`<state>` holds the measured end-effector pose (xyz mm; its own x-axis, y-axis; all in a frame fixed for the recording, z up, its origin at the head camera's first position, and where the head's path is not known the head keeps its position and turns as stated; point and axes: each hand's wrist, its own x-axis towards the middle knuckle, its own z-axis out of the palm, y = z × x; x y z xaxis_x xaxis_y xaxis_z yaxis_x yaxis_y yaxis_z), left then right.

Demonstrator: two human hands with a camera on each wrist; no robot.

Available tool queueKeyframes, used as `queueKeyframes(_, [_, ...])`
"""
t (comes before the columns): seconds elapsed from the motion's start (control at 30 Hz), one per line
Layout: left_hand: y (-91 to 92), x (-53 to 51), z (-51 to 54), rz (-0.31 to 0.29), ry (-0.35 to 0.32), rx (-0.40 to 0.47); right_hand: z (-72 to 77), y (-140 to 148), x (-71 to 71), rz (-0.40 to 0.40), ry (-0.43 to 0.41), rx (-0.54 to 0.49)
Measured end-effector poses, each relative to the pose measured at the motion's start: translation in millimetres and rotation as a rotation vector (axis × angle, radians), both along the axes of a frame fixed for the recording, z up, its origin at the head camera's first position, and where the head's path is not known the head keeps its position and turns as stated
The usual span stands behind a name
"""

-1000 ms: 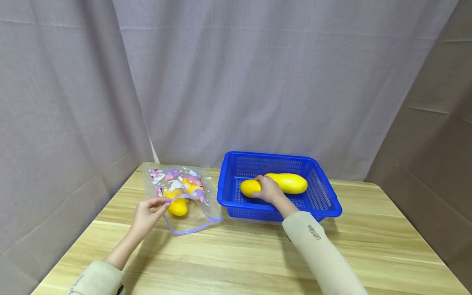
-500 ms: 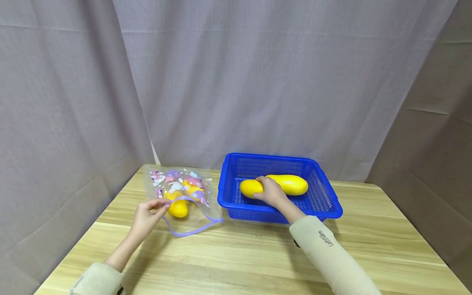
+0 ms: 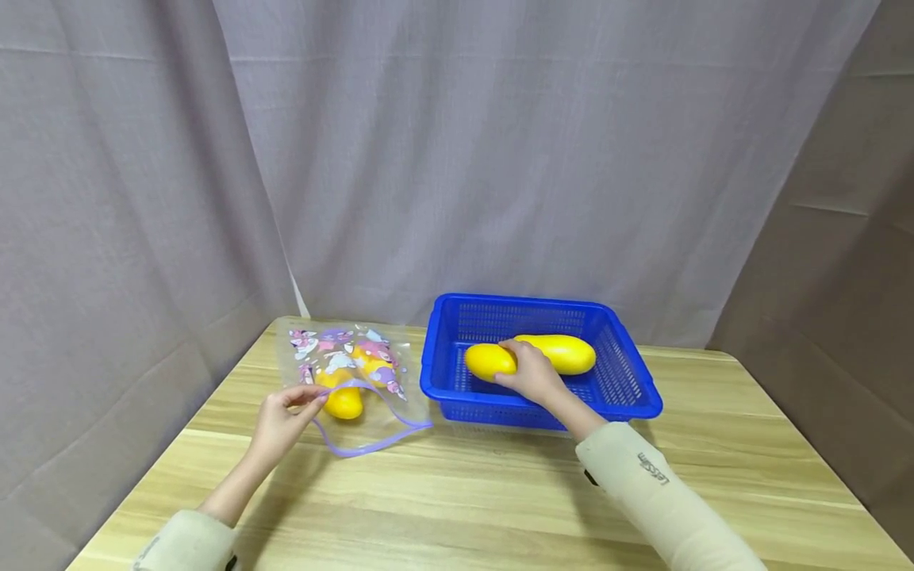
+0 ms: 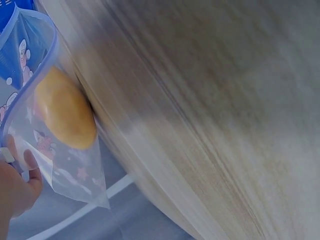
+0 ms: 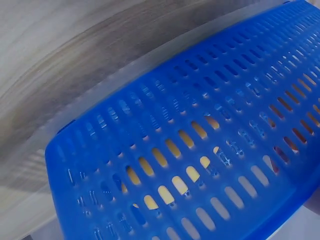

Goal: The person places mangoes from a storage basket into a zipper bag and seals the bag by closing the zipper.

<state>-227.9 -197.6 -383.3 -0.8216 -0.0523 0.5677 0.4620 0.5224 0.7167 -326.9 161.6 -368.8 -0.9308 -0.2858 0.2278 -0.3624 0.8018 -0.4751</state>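
Beige cloth: two sleeves (image 3: 667, 492), nearest me, over a wood-grain table (image 3: 443, 500). Item, my left hand (image 3: 282, 420): thumb and fingertips pinching a clear printed bag (image 3: 339, 361) at its lilac edge, the mouth parted and unsealed. Item, a yellow mango-like fruit (image 3: 344, 403), within the bag, just inside the mouth. Item, a blue slotted basket (image 3: 485, 414), to the right of the bag; in the right wrist view its wall hides my grip. Item, my right hand (image 3: 534, 374), over the near rim, thumb and fingers gripping one end of a rounded yellow fruit (image 3: 489, 362); whether it is off the basket floor I cannot tell. Item, a second yellow shape (image 3: 373, 363), deeper in the bag, partly masked by the print. Item, a long yellow fruit (image 3: 569, 354), in the basket beyond my right hand, unheld. Last, a grey curtain (image 3: 464, 174). Progress, by my judgement: partway. Two pieces lie bagged; two are in the basket, one of them in my grip.
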Motion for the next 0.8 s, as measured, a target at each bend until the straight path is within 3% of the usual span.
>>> queueKeyframes(0.5, [-0.3,-2.2,-0.4,0.005,-0.020,-0.003,6.6,-2,11.5,0.028,-0.002,-0.117])
queueKeyframes(0.8, [-11.3,-22.8,-25.2,0.015,-0.055,0.010,7.2,-5,12.6,0.013,0.012,-0.144])
